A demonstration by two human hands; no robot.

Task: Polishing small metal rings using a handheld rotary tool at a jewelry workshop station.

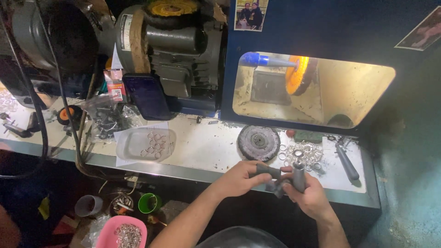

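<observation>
Two bare hands meet at lower centre of the frame, over the tabletop point(206, 151) edge. Right hand point(312, 197) fingers are closed around an upright grey mandrel point(299, 177); left hand point(239, 179) fingers pinch a dark finger sleeve point(268, 171). Loose metal rings point(305, 154) lie just above them.

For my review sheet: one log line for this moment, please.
left hand: touching grey cloth | right hand: holding grey mandrel | rings pile on bench behind
</observation>
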